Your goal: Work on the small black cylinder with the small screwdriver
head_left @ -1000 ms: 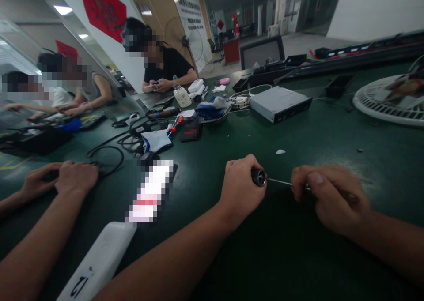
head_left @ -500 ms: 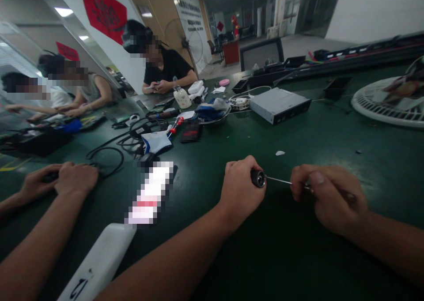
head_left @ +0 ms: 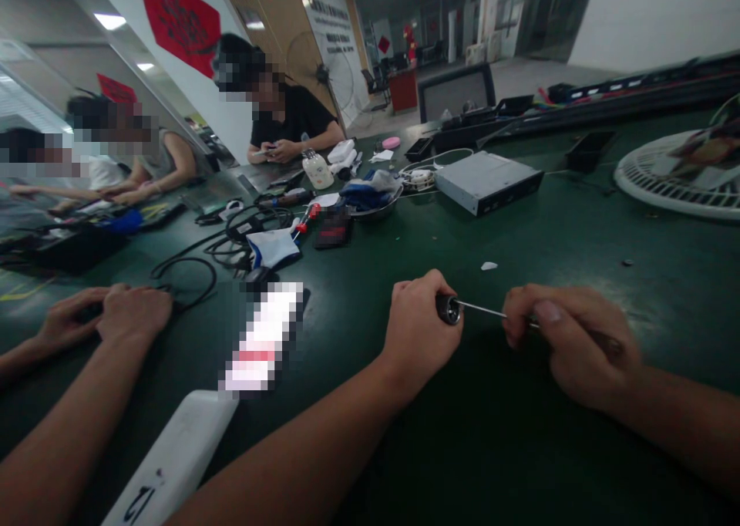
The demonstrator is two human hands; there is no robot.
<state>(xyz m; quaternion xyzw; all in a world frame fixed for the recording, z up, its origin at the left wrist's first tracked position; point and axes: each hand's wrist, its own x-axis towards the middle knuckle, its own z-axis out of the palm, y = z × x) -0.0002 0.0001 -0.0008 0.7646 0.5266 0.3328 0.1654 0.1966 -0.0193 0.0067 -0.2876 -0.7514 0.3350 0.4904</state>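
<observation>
My left hand [head_left: 419, 337] is closed around a short black cylinder [head_left: 447, 310], whose round, hollow end faces right. Most of the cylinder's body is hidden in the fist. To the right, my right hand [head_left: 578, 345] grips a thin screwdriver [head_left: 481, 308] with a straight metal shaft. Its tip reaches the upper part of the cylinder's open end; whether it sits inside or against the rim I cannot tell. The fingers cover most of the screwdriver's handle. Both hands are just above the green table [head_left: 509, 449].
At left, another person's hands [head_left: 132, 314] hold something dark. A phone [head_left: 266, 337] and a white device [head_left: 173, 453] lie beside my left forearm. Farther back are cables [head_left: 248, 229], a cloth [head_left: 370, 190], a disc drive [head_left: 489, 183] and a white fan grille [head_left: 676, 179]. People sit opposite.
The screwdriver's tip has shifted from the right side of the cylinder's end to its upper part. My right hand has moved slightly left; my left hand is nearly still.
</observation>
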